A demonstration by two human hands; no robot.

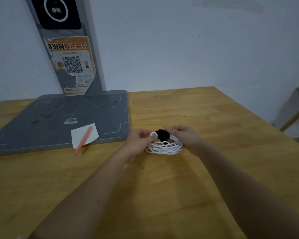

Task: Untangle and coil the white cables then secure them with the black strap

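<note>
Cables: coiled white cables point(165, 147), wrapped by black fabric strap point(162, 134)
Left hand point(139, 140): fingers pinching coil
Right hand point(186, 137): fingers pinching strap

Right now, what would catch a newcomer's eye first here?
Mid-table, two hands, left and right, pinch a black strap around coiled white cables. To the left, a grey stand bears an orange poster; a pink pen lies on paper at its base.

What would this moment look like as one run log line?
stage: strapping | white cables: coiled | black strap: wrapped around coil's far side | left hand: holding coil | right hand: pinching strap | surface: wooden table
</note>
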